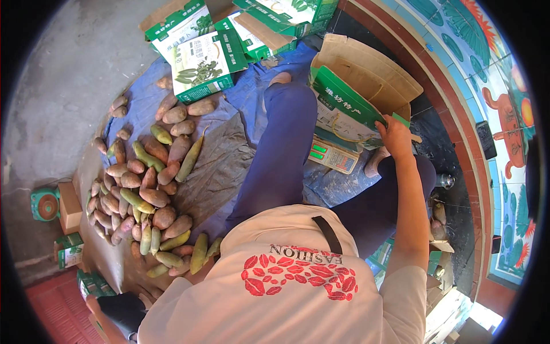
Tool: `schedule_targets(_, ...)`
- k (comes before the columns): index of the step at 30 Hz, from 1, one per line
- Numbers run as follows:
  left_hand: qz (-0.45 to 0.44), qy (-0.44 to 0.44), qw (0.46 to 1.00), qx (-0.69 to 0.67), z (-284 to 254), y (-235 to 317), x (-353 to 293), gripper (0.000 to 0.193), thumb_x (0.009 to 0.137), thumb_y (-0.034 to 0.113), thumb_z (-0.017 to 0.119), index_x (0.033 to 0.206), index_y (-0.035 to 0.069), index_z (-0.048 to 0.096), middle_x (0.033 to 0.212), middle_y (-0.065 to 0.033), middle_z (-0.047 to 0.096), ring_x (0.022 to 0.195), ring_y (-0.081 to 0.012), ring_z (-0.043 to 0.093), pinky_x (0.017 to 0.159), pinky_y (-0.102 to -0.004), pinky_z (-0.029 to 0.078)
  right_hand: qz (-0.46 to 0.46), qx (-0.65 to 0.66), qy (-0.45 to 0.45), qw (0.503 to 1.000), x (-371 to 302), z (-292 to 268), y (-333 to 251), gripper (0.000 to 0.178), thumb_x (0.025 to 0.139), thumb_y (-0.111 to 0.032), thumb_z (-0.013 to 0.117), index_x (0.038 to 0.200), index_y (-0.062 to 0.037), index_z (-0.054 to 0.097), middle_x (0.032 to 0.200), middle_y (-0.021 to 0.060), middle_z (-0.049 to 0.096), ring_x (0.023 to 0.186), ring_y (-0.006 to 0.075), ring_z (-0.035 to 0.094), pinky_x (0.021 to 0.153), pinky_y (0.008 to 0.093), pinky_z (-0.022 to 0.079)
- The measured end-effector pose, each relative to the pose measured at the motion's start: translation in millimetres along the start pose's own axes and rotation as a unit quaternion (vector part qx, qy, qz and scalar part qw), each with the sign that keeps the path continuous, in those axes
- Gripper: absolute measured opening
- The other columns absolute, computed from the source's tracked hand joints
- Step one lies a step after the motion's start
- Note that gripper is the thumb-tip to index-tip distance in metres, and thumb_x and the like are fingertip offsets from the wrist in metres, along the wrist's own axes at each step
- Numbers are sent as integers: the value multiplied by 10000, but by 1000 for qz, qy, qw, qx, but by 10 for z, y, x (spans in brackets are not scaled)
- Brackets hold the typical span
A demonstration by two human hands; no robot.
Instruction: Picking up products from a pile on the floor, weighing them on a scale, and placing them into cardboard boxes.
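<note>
My right hand is closed on the edge of an open green-and-tan cardboard carton, with the fingers curled over its near right corner. The carton has its flaps up and a cord handle on the near side. It rests on or just above a scale with lit green digits, between my legs; the contact is hidden. My left hand does not show. To my left lies a heap of sweet potatoes and long green radishes, touching neither hand.
Green-and-white cartons lie at the far side on a blue tarp. A teal round device stands at the left, near a red crate. Part of someone's limb shows at lower left. A tiled wall borders the right.
</note>
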State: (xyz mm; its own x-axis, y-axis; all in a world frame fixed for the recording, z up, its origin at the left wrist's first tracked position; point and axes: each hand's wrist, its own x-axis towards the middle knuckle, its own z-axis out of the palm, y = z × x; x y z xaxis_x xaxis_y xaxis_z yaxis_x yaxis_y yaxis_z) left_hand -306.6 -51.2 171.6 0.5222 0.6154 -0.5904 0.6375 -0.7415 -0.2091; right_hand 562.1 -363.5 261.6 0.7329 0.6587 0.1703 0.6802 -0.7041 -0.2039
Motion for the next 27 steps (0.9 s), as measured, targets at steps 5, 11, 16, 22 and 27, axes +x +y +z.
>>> schedule_targets(5,-37,88,995,26,177,-1216,-731,125,703,188,558,738,109,649,902,-74,624,908,-246,577,798,-375,473,2,-16,-8,1000,3,21,-20,196,810,-249,578,887,-72,612,799,150,616,770,330,590,675,409,462)
schedule_targets(11,215,79,971,-67,1407,-764,-216,115,670,179,566,723,133,658,856,-50,634,901,-208,573,813,-332,463,5,-33,-8,999,-24,19,15,209,817,-259,569,898,-70,605,807,148,616,775,327,591,674,408,464)
schedule_targets(16,203,17,975,-94,1074,138,74,153,669,212,623,788,121,657,856,-68,636,895,-238,583,802,-347,469,2,-32,-7,999,17,75,59,215,819,-257,565,904,-62,598,817,146,617,775,325,592,676,409,466)
schedule_targets(22,158,-46,980,-114,245,1481,939,200,666,235,653,823,112,651,863,-80,637,893,-257,587,797,-356,470,-12,-14,6,1000,19,63,44,210,816,-248,564,899,-59,600,817,135,617,776,317,590,688,407,466)
schedule_targets(27,114,-96,981,-125,-470,2386,1623,244,663,254,678,853,104,645,869,-89,637,892,-274,589,793,-365,472,-16,-13,10,1000,-8,31,1,188,801,-222,576,858,-45,604,813,118,618,781,303,591,691,404,467)
